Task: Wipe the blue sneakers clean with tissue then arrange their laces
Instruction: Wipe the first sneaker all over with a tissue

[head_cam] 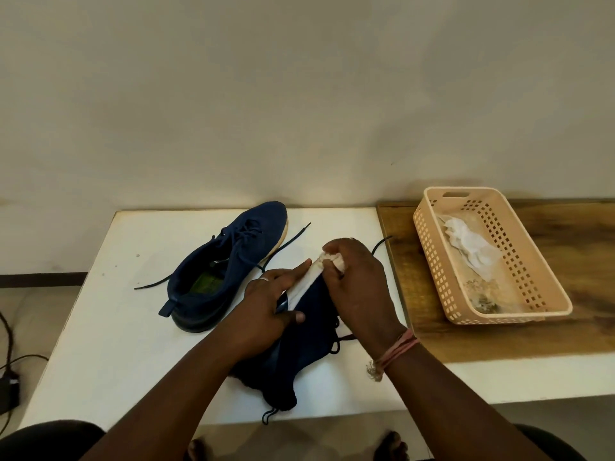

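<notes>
Both hands work on one blue sneaker (299, 347) lying on its side on the white counter (109, 344), its sole turned up between them. The left hand (266, 304) holds that shoe, fingers stretched along the pale sole and thumb hooked over the upper. The right hand (356, 281) clutches a wad of tissue (332, 259) against the sole near the toe. The second sneaker (226, 264) stands upright just beyond the left hand, laces (286, 246) loose. Well right of the right hand sits a basket (545, 291) holding crumpled tissues (472, 247).
</notes>
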